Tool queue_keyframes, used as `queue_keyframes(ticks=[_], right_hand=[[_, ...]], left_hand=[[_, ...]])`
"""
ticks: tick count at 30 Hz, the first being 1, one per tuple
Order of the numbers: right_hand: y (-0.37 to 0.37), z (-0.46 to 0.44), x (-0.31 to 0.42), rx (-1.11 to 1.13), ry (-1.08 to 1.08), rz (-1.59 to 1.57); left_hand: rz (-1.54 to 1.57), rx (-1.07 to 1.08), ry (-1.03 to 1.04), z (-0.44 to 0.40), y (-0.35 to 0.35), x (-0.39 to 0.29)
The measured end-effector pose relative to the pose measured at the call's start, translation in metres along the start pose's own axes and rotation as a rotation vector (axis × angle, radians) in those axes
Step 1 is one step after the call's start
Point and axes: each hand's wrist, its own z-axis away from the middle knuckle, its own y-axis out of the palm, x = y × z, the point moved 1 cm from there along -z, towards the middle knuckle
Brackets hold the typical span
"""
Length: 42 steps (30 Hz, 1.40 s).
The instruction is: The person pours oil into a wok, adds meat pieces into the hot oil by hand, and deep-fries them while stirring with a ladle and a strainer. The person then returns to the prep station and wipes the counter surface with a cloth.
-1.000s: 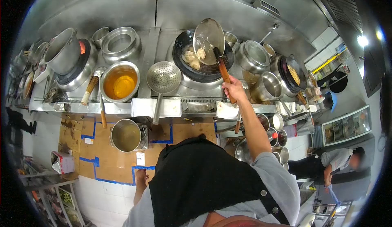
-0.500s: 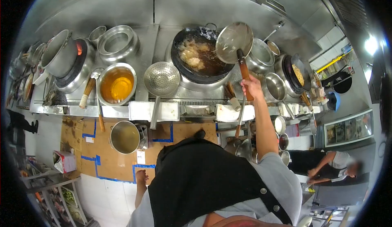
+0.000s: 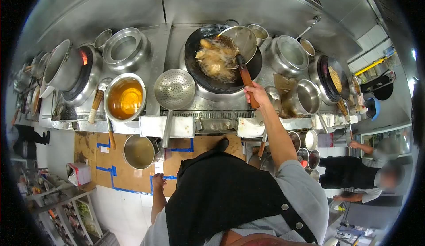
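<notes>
My right hand (image 3: 257, 96) is closed around the wooden handle of a mesh strainer (image 3: 242, 40). The strainer's round mesh is tilted over the right part of a black wok (image 3: 195, 71). Pale golden pieces of food (image 3: 217, 62) bubble in dark oil in the wok. Low at my left side hangs my left hand (image 3: 158, 181), its fingers loosely apart and nothing visible in them. A perforated ladle (image 3: 175, 89) rests left of the wok, its handle across a white cloth (image 3: 146, 126).
A bowl of orange oil (image 3: 125, 98) and a lidded pot (image 3: 121, 47) stand to the left. On the right are a steel pot (image 3: 307, 96) and a second wok (image 3: 325, 75). A pot of liquid (image 3: 139, 151) sits below the counter edge. A co-worker (image 3: 349, 173) stands at right.
The strainer swung right, then came back left over the wok with my right hand. The oil now bubbles more widely around the food. The co-worker's arm has stretched toward the counter.
</notes>
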Motion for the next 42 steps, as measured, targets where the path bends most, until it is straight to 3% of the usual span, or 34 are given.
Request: queue_keyframes(ticks=[7, 10, 12, 14, 16, 20, 22, 24, 26, 28, 35, 42], right_hand=[[0.022, 0.028, 0.010, 0.041, -0.064, 0.126], [0.038, 0.059, 0.026, 0.007, -0.094, 0.194], [0.044, 0.076, 0.030, -0.016, -0.101, 0.236], [0.043, 0.089, 0.033, -0.033, -0.106, 0.300], [0.047, 0.101, 0.031, -0.054, -0.110, 0.313], [0.059, 0.124, 0.027, -0.087, -0.092, 0.250], [0.061, 0.134, 0.024, -0.089, -0.081, 0.188], [0.061, 0.148, 0.019, -0.066, -0.081, 0.102], [0.055, 0.154, 0.015, -0.068, -0.034, 0.011], [0.051, 0.162, 0.015, -0.061, -0.008, -0.072], [0.053, 0.191, 0.032, -0.139, -0.098, -0.148], [0.002, 0.122, 0.043, -0.341, -0.148, 0.258]], left_hand=[[-0.027, -0.048, 0.016, 0.013, 0.010, 0.002], [-0.024, -0.011, -0.075, -0.001, 0.001, 0.026], [-0.343, 0.129, 0.212, -0.020, -0.015, 0.049], [-0.504, 0.179, 0.342, -0.023, -0.016, 0.052], [-0.503, 0.138, 0.310, -0.022, -0.020, 0.054], [-0.528, 0.240, 0.517, -0.047, -0.031, 0.056], [-0.117, 0.087, 0.035, -0.039, -0.024, 0.041], [-0.503, 0.165, 0.395, -0.051, -0.038, 0.042], [-0.514, 0.174, 0.399, -0.059, -0.045, 0.046], [-0.149, 0.112, 0.040, -0.044, -0.041, 0.034], [-0.234, 0.050, -0.043, -0.031, -0.066, 0.052], [-0.152, 0.060, -0.050, -0.022, -0.093, 0.063]])
